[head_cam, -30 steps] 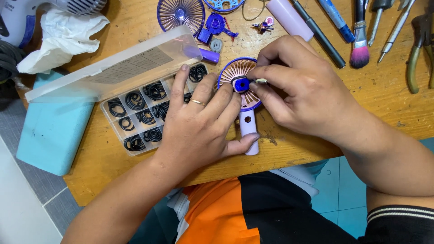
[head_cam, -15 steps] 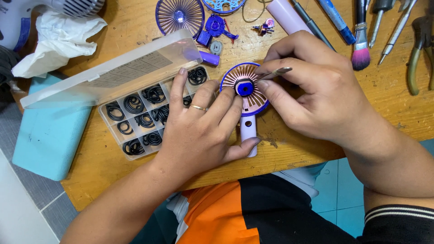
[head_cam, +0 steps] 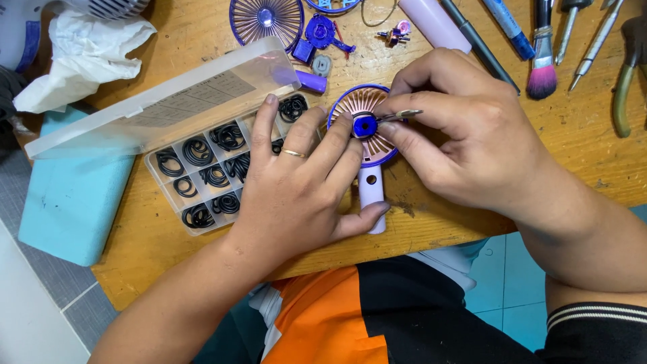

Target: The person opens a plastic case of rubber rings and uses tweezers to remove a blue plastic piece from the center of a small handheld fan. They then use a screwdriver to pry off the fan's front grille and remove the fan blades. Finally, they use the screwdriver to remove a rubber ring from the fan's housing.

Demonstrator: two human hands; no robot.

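Note:
A small hand-held fan (head_cam: 367, 145) with a blue rim, pink ribs and a lilac handle lies on the wooden table (head_cam: 465, 222). My left hand (head_cam: 300, 185), a ring on one finger, presses on the fan's handle and left side, fingertips by the blue hub. My right hand (head_cam: 472, 135) pinches metal tweezers (head_cam: 399, 116) whose tips touch the hub. Left of the fan sits an open clear box (head_cam: 202, 175) of black rubber rings, partly under my left fingers.
A blue fan grille (head_cam: 266, 19), loose blue parts (head_cam: 322, 34), a lilac tube (head_cam: 435, 23), pens, a pink-tipped brush (head_cam: 541, 74), screwdrivers and pliers (head_cam: 627, 67) line the table's far side. White tissue (head_cam: 81, 57) and a teal box (head_cam: 74, 202) lie at left.
My right hand has turned the tweezers slightly at the fan's hub, and my left fingers have crept closer to the hub. The fan stays in place.

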